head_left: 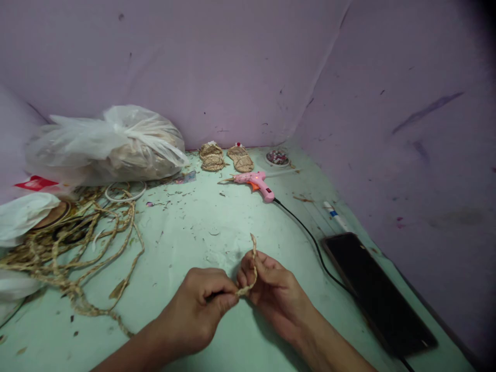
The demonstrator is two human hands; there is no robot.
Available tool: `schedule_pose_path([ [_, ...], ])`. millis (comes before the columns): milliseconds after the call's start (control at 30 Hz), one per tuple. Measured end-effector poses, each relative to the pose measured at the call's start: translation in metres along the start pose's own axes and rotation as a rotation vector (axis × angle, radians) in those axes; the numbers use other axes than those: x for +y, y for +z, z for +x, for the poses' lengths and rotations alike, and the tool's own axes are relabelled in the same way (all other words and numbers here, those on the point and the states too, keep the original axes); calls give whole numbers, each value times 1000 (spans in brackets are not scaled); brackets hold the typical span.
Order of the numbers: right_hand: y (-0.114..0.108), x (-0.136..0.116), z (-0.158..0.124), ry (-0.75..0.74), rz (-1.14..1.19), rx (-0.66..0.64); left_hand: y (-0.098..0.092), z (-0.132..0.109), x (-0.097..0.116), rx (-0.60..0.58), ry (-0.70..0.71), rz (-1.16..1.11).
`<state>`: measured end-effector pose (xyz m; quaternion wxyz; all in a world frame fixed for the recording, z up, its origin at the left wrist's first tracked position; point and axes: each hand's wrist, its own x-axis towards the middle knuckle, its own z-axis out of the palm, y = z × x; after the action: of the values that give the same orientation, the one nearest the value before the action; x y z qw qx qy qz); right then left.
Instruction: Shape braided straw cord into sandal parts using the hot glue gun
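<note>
A short end of braided straw cord [253, 276] bends between my two hands, its tip pointing up. My left hand [203, 305] pinches it between thumb and forefinger. Higher up, the thumb and fingers of my right hand [273, 289] close on the same cord. More of this braided cord [93, 258] lies in a loose tangle at the left, one strand running under my left forearm. Beyond my hands, a pink glue gun [253, 181] lies on its side with its nozzle to the left. Two small woven slippers [212, 156] stand near the wall.
A large plastic bag [116, 147] sits at the back left. A small dish of beads [278, 157] is near the corner. At the right lie a marker [335, 216] and a dark phone [377, 289], with the glue gun's black cable [310, 235] running to it.
</note>
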<state>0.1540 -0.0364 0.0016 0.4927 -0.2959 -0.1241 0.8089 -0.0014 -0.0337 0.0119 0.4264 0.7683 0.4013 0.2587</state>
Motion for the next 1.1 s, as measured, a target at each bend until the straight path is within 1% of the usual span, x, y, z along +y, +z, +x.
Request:
schedule_pose_path([
  [67,-2,-3,3,0,-26,-32,-2,-2,-5,131,63,128],
  [133,-4,-5,6,-7,-76,-24,-5,-2,-10,230,84,239],
  [200,-6,-7,7,-18,-149,23,-10,-1,-12,302,60,331],
  [267,-8,-8,6,-76,-264,135,-15,0,-12,357,66,452],
  [300,-10,-8,5,-162,-354,227,-18,1,-12,383,90,524],
  [333,-12,-9,3,-295,-480,330,-20,1,-11,403,122,600],
  [367,-14,-10,1,-474,-645,413,-22,1,-10,420,159,673],
  [400,-16,-12,0,-676,-844,451,-23,1,-9,431,196,739],
  [433,-17,-13,-2,-864,-1061,428,-24,1,-8,435,231,794],
  [467,-17,-14,-3,-1010,-1273,347,-24,0,-7,430,267,833],
  [500,-17,-15,-3,-1100,-1458,235,-23,-1,-6,420,298,857],
  [533,-16,-15,-3,-1148,-1601,125,-22,-2,-5,408,324,868],
  [567,-14,-14,-2,-1170,-1706,49,-20,-2,-4,401,347,868],
  [600,-13,-13,-1,-1183,-1779,11,-18,-3,-3,397,363,863],
  [667,-10,-9,1,-1210,-1862,-12,-14,-4,-2,395,374,843],
  [733,-10,-6,1,-1208,-1891,-35,-12,-4,-1,392,363,806],
  [800,-10,-4,0,-1174,-1862,-26,-11,-4,0,394,339,739],
  [867,-8,-4,-2,-1098,-1749,67,-12,-5,1,402,296,653],
  [900,-7,-4,-2,-1017,-1658,138,-13,-5,2,401,262,609],
  [933,-5,-5,-2,-898,-1539,207,-14,-5,2,392,221,566],
  [1000,-1,-8,-1,-575,-1247,284,-17,-3,4,351,103,482],
  [1067,2,-10,1,-259,-945,275,-20,1,6,271,-86,361],
  [1100,2,-11,2,-137,-819,253,-22,3,7,218,-204,264],
])
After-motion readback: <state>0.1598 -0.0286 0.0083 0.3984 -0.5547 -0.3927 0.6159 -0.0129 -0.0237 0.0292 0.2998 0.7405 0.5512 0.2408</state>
